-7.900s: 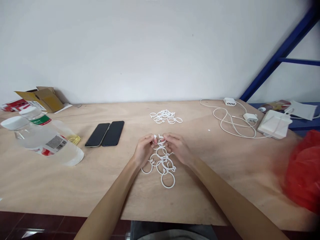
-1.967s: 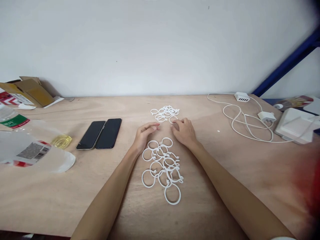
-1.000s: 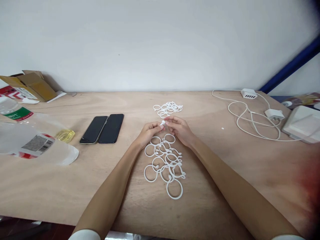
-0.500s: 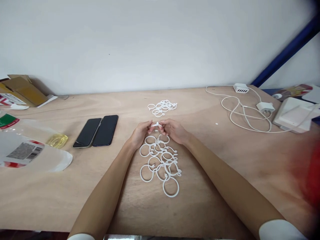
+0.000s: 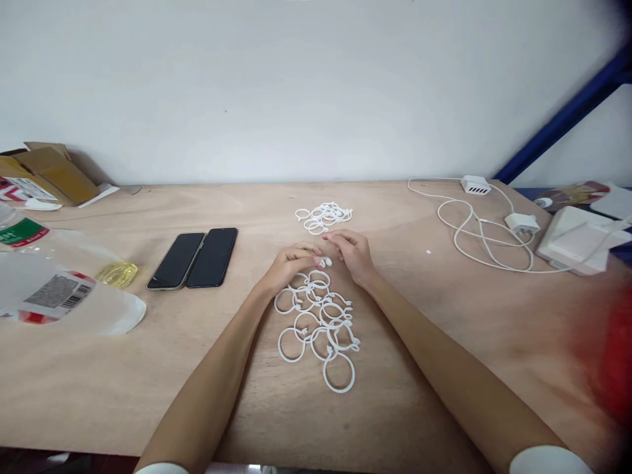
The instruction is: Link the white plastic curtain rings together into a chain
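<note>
My left hand [image 5: 292,268] is closed on a white curtain ring, with the ring's small eyelet end [image 5: 326,262] showing past my fingertips and the rest hidden. My right hand [image 5: 354,255] is just to the right, fingers bent and somewhat apart, with nothing visible in them; its fingertips are close to the near edge of the far pile of white curtain rings [image 5: 330,213]. Below and between my forearms lies a larger spread of white curtain rings [image 5: 339,372], overlapping one another, several with small eyelets.
Two dark phones [image 5: 212,258] lie side by side on the left of the wooden table [image 5: 405,408]. Further left are a clear plastic bottle [image 5: 69,296], a yellow coil [image 5: 117,274] and an open cardboard box [image 5: 54,174]. On the right are white cables [image 5: 481,237] and a charger [image 5: 476,184].
My hands have separated. The right hand has let go of the ring and shifted slightly right, while the left keeps it, a little lower. The view has shifted slightly.
</note>
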`<state>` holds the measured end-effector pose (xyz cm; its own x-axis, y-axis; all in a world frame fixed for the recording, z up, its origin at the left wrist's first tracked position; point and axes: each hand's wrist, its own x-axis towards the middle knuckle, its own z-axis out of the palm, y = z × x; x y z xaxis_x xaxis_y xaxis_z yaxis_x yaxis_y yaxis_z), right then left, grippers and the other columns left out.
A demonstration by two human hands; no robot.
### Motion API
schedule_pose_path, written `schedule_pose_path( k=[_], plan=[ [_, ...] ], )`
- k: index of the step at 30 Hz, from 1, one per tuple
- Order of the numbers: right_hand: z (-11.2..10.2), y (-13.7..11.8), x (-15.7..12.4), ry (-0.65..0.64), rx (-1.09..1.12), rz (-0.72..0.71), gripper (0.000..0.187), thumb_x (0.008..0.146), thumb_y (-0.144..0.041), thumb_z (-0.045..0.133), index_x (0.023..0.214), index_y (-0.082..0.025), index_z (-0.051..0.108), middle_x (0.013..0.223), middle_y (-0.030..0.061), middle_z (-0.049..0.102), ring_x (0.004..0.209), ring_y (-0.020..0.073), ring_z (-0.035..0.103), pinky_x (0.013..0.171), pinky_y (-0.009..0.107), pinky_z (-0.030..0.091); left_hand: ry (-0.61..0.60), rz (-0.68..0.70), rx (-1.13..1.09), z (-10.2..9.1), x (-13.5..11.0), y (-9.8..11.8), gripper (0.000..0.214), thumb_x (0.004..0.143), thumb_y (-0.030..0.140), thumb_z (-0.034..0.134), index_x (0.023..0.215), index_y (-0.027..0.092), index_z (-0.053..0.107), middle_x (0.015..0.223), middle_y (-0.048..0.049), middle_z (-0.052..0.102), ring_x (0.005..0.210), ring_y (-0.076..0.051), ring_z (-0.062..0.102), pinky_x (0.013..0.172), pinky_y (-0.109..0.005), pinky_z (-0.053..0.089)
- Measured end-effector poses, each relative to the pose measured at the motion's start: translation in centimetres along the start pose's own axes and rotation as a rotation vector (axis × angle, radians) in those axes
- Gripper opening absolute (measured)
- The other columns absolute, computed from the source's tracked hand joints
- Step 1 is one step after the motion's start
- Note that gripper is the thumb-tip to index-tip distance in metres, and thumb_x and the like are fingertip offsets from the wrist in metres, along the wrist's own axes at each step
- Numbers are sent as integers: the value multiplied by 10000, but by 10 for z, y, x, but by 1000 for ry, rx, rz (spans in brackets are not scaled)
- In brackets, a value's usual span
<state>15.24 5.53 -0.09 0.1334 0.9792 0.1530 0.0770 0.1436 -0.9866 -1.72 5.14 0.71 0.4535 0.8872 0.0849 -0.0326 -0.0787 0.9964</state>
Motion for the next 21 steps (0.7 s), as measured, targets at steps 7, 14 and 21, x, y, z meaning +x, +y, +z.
schedule_pose_path(
  k=[7, 14, 21],
  plan=[
    [-4, 21, 11, 19, -755, -287, 456, 770, -163, 449, 1196, -152, 614, 1269, 134, 571, 1189, 277, 470, 1013, 441, 356, 44, 35, 0, 2, 0, -1, 122, 687, 290, 704, 710, 188, 766, 975, -70, 672, 1007, -230, 583, 875, -308, 437],
    [1, 17, 5, -86, -916, -278, 282, 818, -228, 490, 1059, -197, 634, 1153, 101, 634, 1124, 285, 485, 946, 437, 369, 329, 30, -152, -1, 7, -11, 104, 684, 264, 684, 713, 179, 736, 785, -20, 701, 786, -145, 581, 759, -253, 426],
    [-3, 18, 8, 13, -656, -255, 91, 739, -223, 574, 802, -195, 634, 801, 47, 638, 831, 211, 549, 814, 358, 418, 402, 30, -168, -2, 11, -15, 160, 684, 272, 673, 796, 169, 722, 749, -16, 676, 753, -132, 569, 701, -243, 413]
  ],
)
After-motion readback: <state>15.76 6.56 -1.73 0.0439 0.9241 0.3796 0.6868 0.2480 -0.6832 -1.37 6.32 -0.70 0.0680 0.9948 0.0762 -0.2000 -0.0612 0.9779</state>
